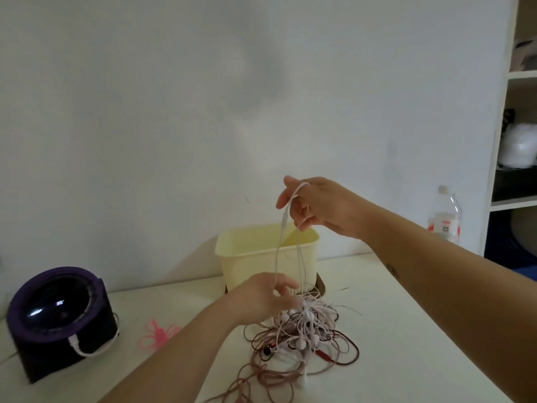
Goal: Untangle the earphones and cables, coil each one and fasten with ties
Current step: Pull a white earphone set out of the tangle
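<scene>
Two hands work one white earphone strand (277,251). Tangle (302,330) lies on table near you, pink ties (158,334) at its 9 o'clock. Your left hand (267,295) curls at strand just above tangle; pinching or not, cannot tell. Let strand slide, steady heap. Your right hand (316,205), at 12 o'clock above, holds strand looped over curled fingers. Lift slowly, shake out snags. Tub (247,266) behind.

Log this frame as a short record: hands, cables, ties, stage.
right hand: raised, grips white earphone cable above the tangle
left hand: low on the same cable, grip blurred
tangle: white and brown cables heaped on table, in front of cream bin
pink ties: on table at left, untouched
stage: untangling, nothing coiled or tied
</scene>
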The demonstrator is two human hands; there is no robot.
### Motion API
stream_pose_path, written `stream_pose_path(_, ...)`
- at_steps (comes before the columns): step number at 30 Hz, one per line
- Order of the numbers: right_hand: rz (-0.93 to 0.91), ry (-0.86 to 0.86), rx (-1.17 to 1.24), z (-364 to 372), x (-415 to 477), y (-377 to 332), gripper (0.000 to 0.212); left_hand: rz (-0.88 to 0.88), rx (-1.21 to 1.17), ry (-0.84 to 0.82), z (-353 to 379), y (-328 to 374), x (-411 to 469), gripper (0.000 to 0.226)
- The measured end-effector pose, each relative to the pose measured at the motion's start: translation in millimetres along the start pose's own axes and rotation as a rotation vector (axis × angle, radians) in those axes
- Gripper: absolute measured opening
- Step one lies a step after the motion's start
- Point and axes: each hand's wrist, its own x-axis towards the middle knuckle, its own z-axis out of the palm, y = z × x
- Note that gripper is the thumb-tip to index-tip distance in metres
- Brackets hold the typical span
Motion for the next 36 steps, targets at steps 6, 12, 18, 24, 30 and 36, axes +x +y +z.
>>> stream_pose_path(6,-0.024,0.093,0.133,-10.1,-2.4,-1.8,0.025,0.051,-0.030,0.140,10.0,4.3,10.2,0.021)
stream_pose_path(12,0.062,0.074,0.246,-18.5,-0.3,5.2,0.052,0.056,-0.189,0.048,1.1,2.5,5.4,0.015)
stream_pose_path(18,0.053,-0.027,0.235,-11.9,2.8,6.1,0.070,0.067,-0.016,0.002,17.1,11.7,6.4,0.027)
stream_pose_path(24,0.029,-0.081,-0.067,-10.5,-6.2,4.3,0.063,0.073,0.044,0.018,30.4,15.7,8.4,0.021)
stream_pose_path(30,0.122,-0.347,-0.849,-0.6,-29.1,46.4,0.047,0.103,-0.083,0.234,19.7,0.6,-4.1,0.014)
stream_pose_path(36,0.176,-0.295,-0.728,14.5,-35.2,79.4,0.020,0.075,-0.174,0.271,6.9,-9.9,-16.7,0.005)
